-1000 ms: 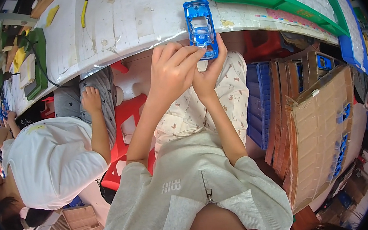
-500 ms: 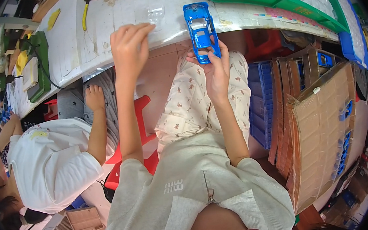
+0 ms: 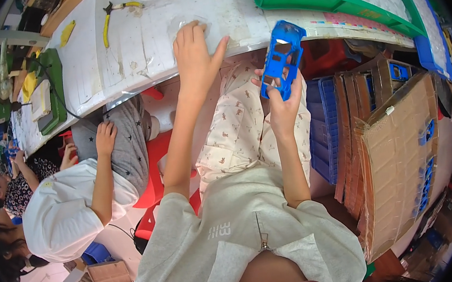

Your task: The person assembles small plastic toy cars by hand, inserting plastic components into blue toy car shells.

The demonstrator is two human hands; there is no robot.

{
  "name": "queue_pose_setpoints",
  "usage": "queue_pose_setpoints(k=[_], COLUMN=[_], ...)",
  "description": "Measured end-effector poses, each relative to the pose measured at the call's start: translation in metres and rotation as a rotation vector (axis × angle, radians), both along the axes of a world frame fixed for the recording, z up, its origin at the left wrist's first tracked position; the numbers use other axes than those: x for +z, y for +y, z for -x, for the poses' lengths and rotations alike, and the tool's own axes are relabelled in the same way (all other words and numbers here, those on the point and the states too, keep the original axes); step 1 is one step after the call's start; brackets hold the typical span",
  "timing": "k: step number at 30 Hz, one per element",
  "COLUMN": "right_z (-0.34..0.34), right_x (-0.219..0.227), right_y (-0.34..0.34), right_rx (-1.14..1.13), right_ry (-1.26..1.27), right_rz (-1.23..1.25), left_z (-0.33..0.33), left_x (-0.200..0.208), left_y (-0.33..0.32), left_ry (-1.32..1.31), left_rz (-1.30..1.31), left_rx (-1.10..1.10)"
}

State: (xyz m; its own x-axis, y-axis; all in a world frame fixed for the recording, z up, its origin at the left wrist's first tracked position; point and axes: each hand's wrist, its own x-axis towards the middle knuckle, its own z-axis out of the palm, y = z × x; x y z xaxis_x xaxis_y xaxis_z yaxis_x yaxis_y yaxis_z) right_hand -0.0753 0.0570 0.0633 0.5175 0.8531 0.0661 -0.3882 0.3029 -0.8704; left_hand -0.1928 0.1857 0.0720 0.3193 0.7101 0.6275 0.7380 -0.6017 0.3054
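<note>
My right hand [image 3: 283, 101] grips the lower end of a blue toy car body shell [image 3: 282, 58], its window and roof openings showing through. The shell is tilted, its far end leaning right, just off the table's front edge. My left hand [image 3: 195, 56] lies palm down over the worktable [image 3: 140, 56], fingers stretched forward and thumb spread to the right. Under and around its fingertips is a thin clear plastic piece [image 3: 176, 23], mostly covered by the hand; I cannot tell whether the fingers grip it.
Yellow-handled pliers [image 3: 106, 29] lie at the far left of the table. A green tray [image 3: 327, 1] with clear plastic pieces stands far right. Cardboard trays [image 3: 398, 150] lean beside my right leg, next to a blue crate [image 3: 321, 125]. A co-worker in white [image 3: 73, 206] sits at left.
My left hand has come down to the right onto the clear plastic piece, its fingers straightening. My right hand has drawn the shell nearer and rightward, tilting it.
</note>
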Motion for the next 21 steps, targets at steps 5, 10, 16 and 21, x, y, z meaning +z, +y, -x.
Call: queue_pose_setpoints(k=[5,10,16,21], right_z=[-0.02,-0.024,-0.019,-0.011], right_x=[0.017,0.031,0.036,0.041], right_y=[-0.006,-0.017,-0.029,-0.036], right_rx=[0.121,0.166,0.213,0.058], right_ry=[0.179,0.312,0.295,0.168], right_rz=[0.023,-0.047,0.061,0.088], left_z=[0.007,0.023,0.01,-0.006], left_x=[0.012,0.003,0.048,0.059], left_y=[-0.035,-0.064,-0.113,-0.13], left_ry=[0.006,0.023,-0.146,-0.135], left_rz=[0.152,0.092,-0.051,-0.15], left_rx=[-0.25,-0.348,-0.419,-0.569])
